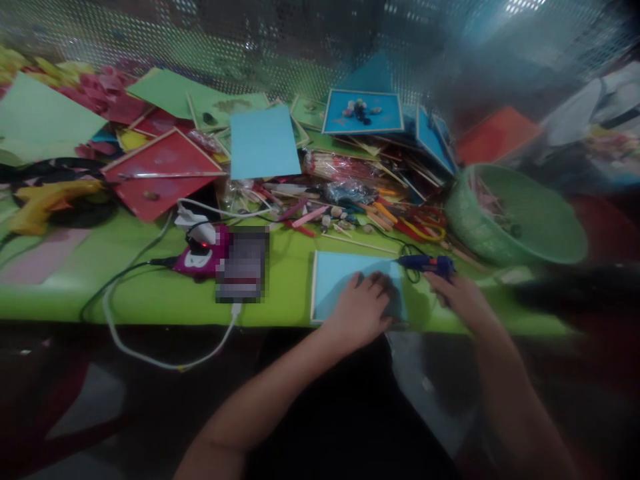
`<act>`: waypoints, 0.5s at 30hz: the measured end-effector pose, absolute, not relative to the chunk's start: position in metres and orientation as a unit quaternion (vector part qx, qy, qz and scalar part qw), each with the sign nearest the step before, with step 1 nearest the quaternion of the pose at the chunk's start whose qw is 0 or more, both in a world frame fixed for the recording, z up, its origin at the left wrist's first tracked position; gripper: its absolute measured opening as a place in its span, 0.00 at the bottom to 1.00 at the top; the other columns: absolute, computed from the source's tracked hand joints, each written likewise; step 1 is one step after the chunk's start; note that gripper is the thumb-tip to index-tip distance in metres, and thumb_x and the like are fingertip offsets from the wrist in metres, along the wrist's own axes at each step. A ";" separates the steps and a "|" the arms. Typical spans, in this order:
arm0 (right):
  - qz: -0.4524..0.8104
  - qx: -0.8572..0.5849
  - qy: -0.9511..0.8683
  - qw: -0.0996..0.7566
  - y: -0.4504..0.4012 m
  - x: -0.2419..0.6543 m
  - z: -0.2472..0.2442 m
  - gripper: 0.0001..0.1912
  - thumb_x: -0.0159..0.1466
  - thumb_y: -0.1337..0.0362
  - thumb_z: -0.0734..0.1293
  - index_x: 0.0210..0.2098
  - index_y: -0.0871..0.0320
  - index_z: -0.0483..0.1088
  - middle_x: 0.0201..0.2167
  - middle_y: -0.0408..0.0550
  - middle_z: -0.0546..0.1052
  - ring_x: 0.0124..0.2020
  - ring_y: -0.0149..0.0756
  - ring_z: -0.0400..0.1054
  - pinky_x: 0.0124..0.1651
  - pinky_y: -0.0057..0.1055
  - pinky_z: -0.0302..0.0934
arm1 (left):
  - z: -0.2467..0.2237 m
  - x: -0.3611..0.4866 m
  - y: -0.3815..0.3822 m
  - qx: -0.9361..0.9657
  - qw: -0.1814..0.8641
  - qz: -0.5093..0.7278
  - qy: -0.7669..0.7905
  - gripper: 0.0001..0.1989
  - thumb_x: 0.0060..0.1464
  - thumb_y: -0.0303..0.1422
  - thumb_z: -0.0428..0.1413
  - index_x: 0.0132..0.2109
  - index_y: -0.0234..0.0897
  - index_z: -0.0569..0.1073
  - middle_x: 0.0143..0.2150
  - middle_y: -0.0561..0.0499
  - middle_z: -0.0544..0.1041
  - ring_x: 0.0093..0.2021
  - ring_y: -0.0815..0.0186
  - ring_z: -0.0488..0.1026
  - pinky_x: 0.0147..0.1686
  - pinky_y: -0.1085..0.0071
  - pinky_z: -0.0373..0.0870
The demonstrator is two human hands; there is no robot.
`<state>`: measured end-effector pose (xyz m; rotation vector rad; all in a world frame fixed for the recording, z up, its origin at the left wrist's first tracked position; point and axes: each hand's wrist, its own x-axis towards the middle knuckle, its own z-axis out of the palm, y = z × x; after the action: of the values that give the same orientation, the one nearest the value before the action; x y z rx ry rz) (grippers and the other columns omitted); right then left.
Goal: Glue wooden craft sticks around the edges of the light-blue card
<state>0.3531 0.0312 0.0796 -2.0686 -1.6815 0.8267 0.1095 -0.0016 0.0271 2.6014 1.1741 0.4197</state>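
My left hand point(365, 303) lies on a light blue card point(333, 273) at the table's front edge, fingers outstretched and pressing on its surface. Pale thin sticks run along at least the card's left side. In my right hand point(457, 293) is a dark blue hot glue gun point(435, 265), gripped by its handle. Its nozzle points left and is at the card's upper right corner; whether it touches cannot be made out. A loose thin wooden stick point(360, 243) lies just behind the card.
A green basket point(505, 257) stands right of the glue gun. Left are a phone point(243, 267), a purple power adapter point(200, 260) and a white cable point(150, 363). Behind lie a red framed card point(165, 153), a blue framed card point(363, 100), scissors point(425, 230) and a yellow glue gun point(50, 200).
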 end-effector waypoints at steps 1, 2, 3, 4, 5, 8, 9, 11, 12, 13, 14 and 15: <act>0.291 -0.731 -0.592 0.174 0.031 0.354 0.080 0.34 0.58 0.32 0.65 0.13 0.53 0.63 0.11 0.45 0.65 0.17 0.32 0.59 0.25 0.33 0.51 | 0.027 0.109 -0.002 0.895 0.127 0.145 0.403 0.27 0.67 0.44 0.53 0.68 0.37 0.68 0.74 0.43 0.64 0.73 0.51 0.59 0.69 0.46 0.57; 0.290 -0.732 -0.591 0.176 0.032 0.355 0.079 0.34 0.58 0.32 0.65 0.13 0.53 0.63 0.12 0.45 0.65 0.17 0.33 0.59 0.25 0.32 0.51 | 0.027 0.109 -0.002 0.895 0.126 0.145 0.403 0.27 0.67 0.44 0.53 0.68 0.37 0.68 0.74 0.43 0.64 0.73 0.52 0.59 0.69 0.46 0.57; 0.288 -0.732 -0.590 0.181 0.032 0.356 0.079 0.34 0.58 0.31 0.65 0.13 0.53 0.63 0.12 0.45 0.65 0.17 0.33 0.59 0.24 0.32 0.51 | 0.026 0.109 -0.001 0.895 0.126 0.145 0.403 0.27 0.67 0.44 0.53 0.68 0.37 0.68 0.74 0.43 0.64 0.73 0.52 0.59 0.69 0.46 0.57; 0.287 -0.732 -0.590 0.185 0.032 0.357 0.079 0.35 0.57 0.31 0.65 0.13 0.54 0.63 0.12 0.45 0.66 0.17 0.33 0.59 0.24 0.32 0.51 | 0.026 0.109 -0.001 0.895 0.126 0.145 0.402 0.27 0.67 0.44 0.53 0.68 0.37 0.68 0.74 0.43 0.64 0.73 0.52 0.59 0.69 0.46 0.57; 0.285 -0.731 -0.590 0.189 0.032 0.357 0.079 0.35 0.57 0.31 0.65 0.14 0.54 0.63 0.12 0.45 0.66 0.17 0.33 0.60 0.24 0.32 0.51 | 0.026 0.110 -0.001 0.895 0.127 0.144 0.402 0.27 0.67 0.44 0.53 0.68 0.37 0.68 0.74 0.43 0.64 0.73 0.52 0.59 0.69 0.46 0.57; 0.288 -0.727 -0.593 0.194 0.033 0.353 0.077 0.33 0.57 0.31 0.66 0.15 0.54 0.66 0.11 0.44 0.66 0.17 0.33 0.59 0.23 0.32 0.51 | 0.027 0.110 -0.001 0.896 0.127 0.139 0.403 0.28 0.67 0.44 0.53 0.68 0.37 0.67 0.74 0.43 0.64 0.73 0.51 0.59 0.69 0.46 0.57; 0.291 -0.724 -0.595 0.193 0.033 0.351 0.076 0.33 0.57 0.32 0.66 0.16 0.54 0.66 0.11 0.44 0.66 0.17 0.33 0.59 0.23 0.32 0.51 | 0.027 0.110 -0.001 0.896 0.127 0.137 0.404 0.28 0.67 0.45 0.53 0.68 0.37 0.67 0.74 0.43 0.64 0.73 0.51 0.59 0.69 0.46 0.57; 0.296 -0.718 -0.601 0.190 0.033 0.345 0.075 0.32 0.59 0.33 0.66 0.16 0.54 0.66 0.11 0.43 0.65 0.16 0.32 0.58 0.23 0.32 0.50 | 0.028 0.111 -0.001 0.896 0.123 0.136 0.405 0.28 0.67 0.45 0.53 0.68 0.37 0.67 0.73 0.42 0.64 0.73 0.51 0.59 0.68 0.46 0.58; 0.299 -0.716 -0.602 0.188 0.033 0.343 0.075 0.32 0.59 0.34 0.66 0.16 0.54 0.66 0.11 0.43 0.65 0.16 0.32 0.58 0.23 0.32 0.50 | 0.028 0.111 -0.001 0.896 0.122 0.135 0.405 0.28 0.67 0.45 0.53 0.68 0.37 0.68 0.73 0.42 0.64 0.73 0.51 0.59 0.68 0.46 0.58; 0.301 -0.716 -0.602 0.186 0.033 0.342 0.075 0.32 0.59 0.34 0.66 0.15 0.54 0.65 0.11 0.43 0.65 0.16 0.32 0.58 0.23 0.32 0.50 | 0.028 0.110 -0.001 0.896 0.122 0.135 0.405 0.28 0.67 0.46 0.53 0.68 0.37 0.68 0.73 0.42 0.64 0.73 0.51 0.59 0.68 0.46 0.58; 0.303 -0.717 -0.600 0.185 0.033 0.341 0.075 0.32 0.59 0.35 0.66 0.15 0.54 0.65 0.11 0.43 0.65 0.16 0.32 0.58 0.23 0.32 0.50 | 0.027 0.110 -0.001 0.896 0.122 0.136 0.406 0.28 0.67 0.46 0.53 0.68 0.37 0.68 0.74 0.42 0.64 0.73 0.51 0.59 0.68 0.46 0.58; 0.303 -0.719 -0.598 0.183 0.033 0.341 0.075 0.31 0.59 0.35 0.66 0.16 0.54 0.66 0.11 0.43 0.65 0.16 0.32 0.58 0.23 0.31 0.50 | 0.026 0.110 -0.001 0.896 0.122 0.137 0.405 0.28 0.67 0.46 0.53 0.68 0.38 0.67 0.74 0.43 0.64 0.73 0.51 0.59 0.68 0.47 0.58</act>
<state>0.3410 0.0328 0.0751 -2.0297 -1.6868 0.8548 0.1097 -0.0009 0.0261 2.6145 1.1816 0.4003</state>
